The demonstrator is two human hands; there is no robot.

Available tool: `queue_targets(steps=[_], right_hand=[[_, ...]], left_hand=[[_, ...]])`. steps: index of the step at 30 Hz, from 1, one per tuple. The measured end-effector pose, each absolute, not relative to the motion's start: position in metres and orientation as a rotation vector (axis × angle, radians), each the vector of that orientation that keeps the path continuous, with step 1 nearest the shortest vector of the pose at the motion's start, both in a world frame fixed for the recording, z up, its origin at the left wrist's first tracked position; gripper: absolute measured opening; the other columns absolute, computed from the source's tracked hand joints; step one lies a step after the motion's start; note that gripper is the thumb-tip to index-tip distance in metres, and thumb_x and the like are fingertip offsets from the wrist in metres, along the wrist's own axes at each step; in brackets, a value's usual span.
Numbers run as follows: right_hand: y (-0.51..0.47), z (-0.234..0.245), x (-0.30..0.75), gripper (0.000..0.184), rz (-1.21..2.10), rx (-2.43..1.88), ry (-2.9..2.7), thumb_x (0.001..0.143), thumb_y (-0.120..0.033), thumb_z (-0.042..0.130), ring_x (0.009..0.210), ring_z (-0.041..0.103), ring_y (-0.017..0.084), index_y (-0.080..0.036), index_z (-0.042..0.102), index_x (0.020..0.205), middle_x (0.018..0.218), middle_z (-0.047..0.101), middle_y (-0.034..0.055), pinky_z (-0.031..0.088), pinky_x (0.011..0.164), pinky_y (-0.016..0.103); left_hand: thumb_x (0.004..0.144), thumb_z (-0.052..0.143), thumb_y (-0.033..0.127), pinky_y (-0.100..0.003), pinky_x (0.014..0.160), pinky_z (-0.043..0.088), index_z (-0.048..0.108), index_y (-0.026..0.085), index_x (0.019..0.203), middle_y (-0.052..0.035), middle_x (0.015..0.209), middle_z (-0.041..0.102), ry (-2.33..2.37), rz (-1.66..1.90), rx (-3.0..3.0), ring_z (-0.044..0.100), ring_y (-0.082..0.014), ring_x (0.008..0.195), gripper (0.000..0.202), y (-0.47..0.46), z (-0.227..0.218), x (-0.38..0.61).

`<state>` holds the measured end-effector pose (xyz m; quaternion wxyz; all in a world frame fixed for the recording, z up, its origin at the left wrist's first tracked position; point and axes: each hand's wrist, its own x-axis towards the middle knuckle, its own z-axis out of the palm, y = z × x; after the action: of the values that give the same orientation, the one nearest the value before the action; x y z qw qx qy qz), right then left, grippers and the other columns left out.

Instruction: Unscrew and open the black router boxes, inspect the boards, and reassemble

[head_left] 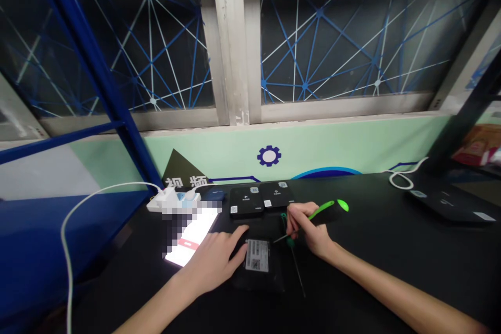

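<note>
A flat black device (258, 279) with a white printed label (257, 256) lies on the dark table. My left hand (215, 255) rests at the device's left side, fingers apart, the index finger and thumb at its upper left edge. My right hand (307, 225) is closed around a bright green-handled screwdriver (321, 210). Its thin shaft slants down to the left, with the tip at the device's upper right corner; whether it touches cannot be told. A second screwdriver with a dark green handle (290, 242) lies right of the device, partly hidden by my right hand.
Two black boxes (246, 202) (276, 195) stand behind my hands. A lit screen (195, 232) lies partly under my left hand. A white power strip (156, 203) with cables is at the back left. Another black device (448, 206) lies far right, near a white cable (401, 181).
</note>
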<state>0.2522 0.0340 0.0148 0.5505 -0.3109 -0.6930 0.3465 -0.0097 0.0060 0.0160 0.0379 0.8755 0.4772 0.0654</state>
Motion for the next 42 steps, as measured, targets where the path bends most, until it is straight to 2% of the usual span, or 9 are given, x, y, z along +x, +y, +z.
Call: queue_targets(steps=[6, 11, 14, 22, 26, 32, 35, 38, 42], right_hand=[[0.042, 0.027, 0.246, 0.054, 0.872, -0.859, -1.69, 0.097, -0.044, 0.048, 0.04, 0.05, 0.011, -0.019, 0.048, 0.049, 0.047, 0.055, 0.0003, 0.038, 0.044, 0.024], [0.054, 0.041, 0.233, 0.049, 0.978, -1.028, -1.783, 0.095, -0.032, 0.047, 0.037, 0.048, 0.009, -0.018, 0.05, 0.048, 0.046, 0.051, -0.0019, 0.034, 0.039, 0.02], [0.06, 0.047, 0.224, 0.049, 1.022, -1.078, -1.822, 0.095, -0.032, 0.049, 0.034, 0.046, 0.009, -0.019, 0.048, 0.048, 0.043, 0.049, -0.0029, 0.033, 0.036, 0.02], [0.06, 0.047, 0.212, 0.049, 0.87, -0.971, -1.945, 0.099, -0.035, 0.047, 0.037, 0.04, 0.007, -0.019, 0.046, 0.052, 0.044, 0.048, -0.0032, 0.029, 0.038, 0.02], [0.061, 0.05, 0.214, 0.045, 0.847, -0.917, -2.014, 0.098, -0.036, 0.05, 0.038, 0.039, 0.008, -0.02, 0.046, 0.056, 0.046, 0.047, -0.0042, 0.029, 0.039, 0.021], [0.055, 0.058, 0.219, 0.05, 0.818, -0.863, -2.1, 0.099, -0.037, 0.048, 0.042, 0.039, 0.008, -0.02, 0.041, 0.053, 0.047, 0.045, -0.0046, 0.031, 0.043, 0.023], [0.052, 0.057, 0.222, 0.05, 0.834, -0.909, -2.061, 0.096, -0.042, 0.055, 0.043, 0.038, 0.009, -0.02, 0.041, 0.054, 0.048, 0.044, -0.005, 0.031, 0.044, 0.023], [0.051, 0.048, 0.227, 0.045, 0.816, -0.943, -1.97, 0.087, -0.046, 0.069, 0.046, 0.039, 0.009, -0.02, 0.047, 0.057, 0.05, 0.043, -0.0058, 0.031, 0.043, 0.022], [0.049, 0.024, 0.236, 0.037, 1.084, -0.869, -1.806, 0.075, -0.046, 0.081, 0.049, 0.053, 0.011, -0.019, 0.056, 0.072, 0.057, 0.055, -0.0048, 0.044, 0.046, 0.023]], left_hand=[[0.107, 0.03, 0.043, -0.033, 0.066, 0.047, 0.045, 0.024, 0.143, -0.0044, 0.078, 0.067, 1.45, 0.239, 2.674, 0.068, -0.0272, 0.072, 0.044, 0.006, 0.017, -0.01], [0.108, 0.031, 0.042, -0.033, 0.066, 0.047, 0.045, 0.024, 0.143, -0.0042, 0.079, 0.068, 1.45, 0.239, 2.671, 0.069, -0.027, 0.073, 0.042, 0.006, 0.018, -0.009], [0.108, 0.031, 0.042, -0.034, 0.067, 0.047, 0.045, 0.023, 0.143, -0.005, 0.08, 0.068, 1.45, 0.225, 2.671, 0.069, -0.0276, 0.075, 0.043, 0.007, 0.019, -0.008], [0.107, 0.029, 0.044, -0.036, 0.068, 0.049, 0.043, 0.018, 0.149, -0.0074, 0.083, 0.069, 1.456, 0.2, 2.655, 0.068, -0.0278, 0.077, 0.051, 0.006, 0.02, -0.008], [0.107, 0.028, 0.046, -0.036, 0.07, 0.049, 0.043, 0.019, 0.15, -0.0076, 0.084, 0.069, 1.45, 0.239, 2.649, 0.068, -0.0277, 0.077, 0.053, 0.007, 0.017, -0.01], [0.107, 0.03, 0.047, -0.035, 0.072, 0.05, 0.042, 0.021, 0.15, -0.0077, 0.087, 0.07, 1.457, 0.246, 2.64, 0.069, -0.0271, 0.08, 0.053, 0.009, 0.013, -0.011], [0.106, 0.03, 0.047, -0.037, 0.071, 0.05, 0.042, 0.021, 0.15, -0.0086, 0.088, 0.071, 1.45, 0.235, 2.636, 0.069, -0.0283, 0.08, 0.052, 0.008, 0.015, -0.011], [0.107, 0.03, 0.046, -0.037, 0.071, 0.05, 0.044, 0.021, 0.149, -0.0088, 0.088, 0.071, 1.455, 0.23, 2.638, 0.069, -0.029, 0.08, 0.051, 0.007, 0.017, -0.01], [0.106, 0.03, 0.047, -0.036, 0.071, 0.049, 0.045, 0.021, 0.149, -0.0093, 0.088, 0.071, 1.467, 0.238, 2.643, 0.069, -0.0291, 0.08, 0.052, 0.008, 0.016, -0.01]])
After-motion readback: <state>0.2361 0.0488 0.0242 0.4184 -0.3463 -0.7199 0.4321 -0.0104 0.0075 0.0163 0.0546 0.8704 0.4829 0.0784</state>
